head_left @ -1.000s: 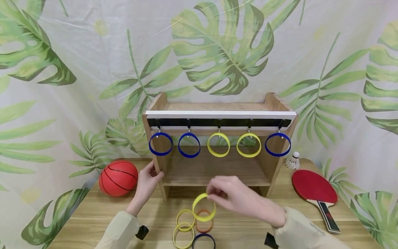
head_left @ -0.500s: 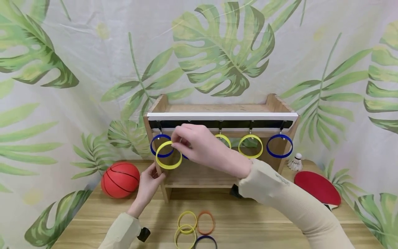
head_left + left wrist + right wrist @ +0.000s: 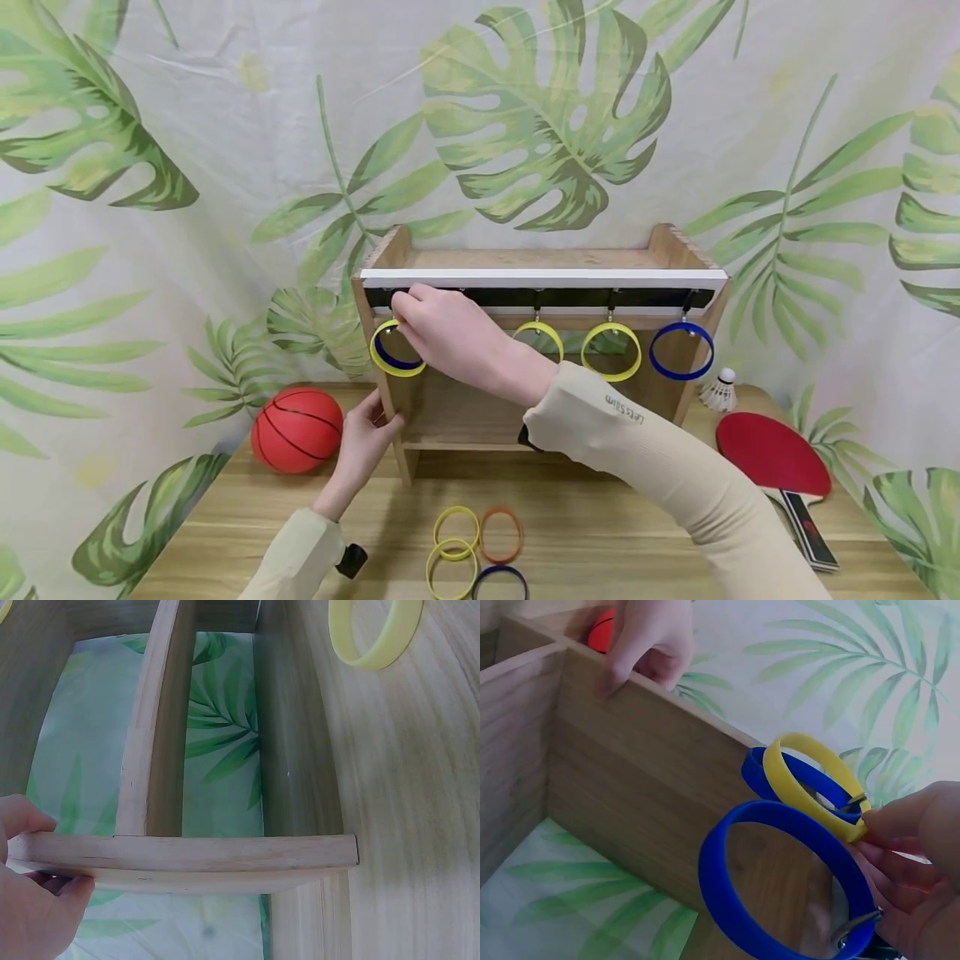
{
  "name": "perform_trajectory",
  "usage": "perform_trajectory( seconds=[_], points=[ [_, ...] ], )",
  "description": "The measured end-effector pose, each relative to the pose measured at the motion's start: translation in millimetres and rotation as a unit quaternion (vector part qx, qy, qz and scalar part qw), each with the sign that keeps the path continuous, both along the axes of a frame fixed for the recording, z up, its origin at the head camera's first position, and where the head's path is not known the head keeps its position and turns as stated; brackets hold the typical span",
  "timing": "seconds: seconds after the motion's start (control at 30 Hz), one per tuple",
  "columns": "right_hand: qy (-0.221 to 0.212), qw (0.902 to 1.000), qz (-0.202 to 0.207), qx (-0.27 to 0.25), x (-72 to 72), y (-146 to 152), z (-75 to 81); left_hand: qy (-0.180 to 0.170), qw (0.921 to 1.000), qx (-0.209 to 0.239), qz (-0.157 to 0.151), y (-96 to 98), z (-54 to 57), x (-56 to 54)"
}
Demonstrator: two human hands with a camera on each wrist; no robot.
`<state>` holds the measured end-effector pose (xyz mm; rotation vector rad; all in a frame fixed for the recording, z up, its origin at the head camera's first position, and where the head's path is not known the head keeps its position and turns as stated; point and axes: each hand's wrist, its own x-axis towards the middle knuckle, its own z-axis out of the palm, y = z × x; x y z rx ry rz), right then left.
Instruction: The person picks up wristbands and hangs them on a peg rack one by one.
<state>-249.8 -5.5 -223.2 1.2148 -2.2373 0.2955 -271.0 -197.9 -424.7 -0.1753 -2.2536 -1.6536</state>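
My right hand [image 3: 450,329] pinches a yellow silicone wristband [image 3: 778,771] at the leftmost metal hook of the rack. In the right wrist view the hook's tip passes inside this band, and a blue wristband [image 3: 757,772] hangs just behind it. Another blue wristband [image 3: 716,862] is on the neighbouring hook, covered by my hand in the head view. With fingers and thumb, my left hand [image 3: 366,437] grips the left side panel of the wooden shelf [image 3: 487,408]. Further right on hooks hang a yellow wristband [image 3: 611,379] and a blue wristband [image 3: 681,377], plus another yellow one.
Two overlapping yellow wristbands, an orange wristband [image 3: 521,535] and a dark blue wristband [image 3: 500,569] lie on the wooden table [image 3: 600,533]. A small red basketball [image 3: 297,430] sits left of the shelf. To the right are a shuttlecock [image 3: 720,392] and a table tennis paddle [image 3: 774,454].
My right hand has carried the yellow wristband from above the table up and left to the leftmost hook, over the blue one. My left hand keeps its grip on the side panel.
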Motion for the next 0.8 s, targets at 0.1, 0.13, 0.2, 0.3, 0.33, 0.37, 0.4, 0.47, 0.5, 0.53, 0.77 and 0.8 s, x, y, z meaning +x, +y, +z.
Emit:
perform_trajectory(
  seconds=[0.1, 0.13, 0.2, 0.3, 0.33, 0.37, 0.4, 0.47, 0.5, 0.53, 0.77, 0.8],
  points=[
    [0.01, 0.9995, -0.019, 0.022, 0.5, -3, -2.0, -0.003, 1.0, -0.004, 0.003, -0.3, 0.3, 0.3],
    [0.017, 0.9992, -0.024, 0.028, 0.9, -4, -2.7, -0.002, 1.0, -0.006, 0.003, -0.3, 0.4, 0.6],
    [0.027, 0.9985, -0.031, 0.036, 2.2, -5, -3.6, -0.001, 1.0, -0.007, 0.005, -0.4, 0.5, 1.0],
    [0.037, 0.9982, -0.033, 0.035, 6.1, -3, -4.2, 0.001, 0.9999, -0.013, 0.008, -0.4, -0.1, 0.9],
    [0.038, 0.9984, -0.03, 0.029, 8.6, -1, -4.6, 0.0, 0.9999, -0.012, 0.008, 0.1, -0.5, 0.8],
    [0.041, 0.9986, -0.025, 0.022, 11.8, 2, -4.9, -0.001, 0.9999, -0.01, 0.007, 0.5, -1.0, 0.5],
    [0.048, 0.9986, -0.018, 0.012, 15.6, 5, -5.4, -0.002, 0.9999, -0.009, 0.006, 0.8, -1.4, 0.3],
    [0.06, 0.9981, 0.003, -0.013, 25.4, 14, -7.8, -0.001, 1.0, -0.004, 0.003, 1.6, -1.8, 0.1],
    [0.067, 0.9972, 0.016, -0.027, 30.9, 19, -9.9, -0.001, 1.0, -0.001, 0.001, 1.9, -1.6, 0.0],
    [0.073, 0.9961, 0.027, -0.041, 36.6, 25, -13.3, 0.0, 1.0, 0.001, 0.0, 2.2, -1.3, 0.1],
    [-0.012, 0.9924, 0.069, -0.101, 62.4, 64, -77.9, 0.0, 0.9999, 0.012, 0.0, 1.3, -0.4, 0.1],
    [-0.04, 0.991, 0.067, -0.109, 63.1, 68, -92.7, 0.0, 0.9999, 0.013, 0.0, 0.8, -0.5, 0.0]
  ],
)
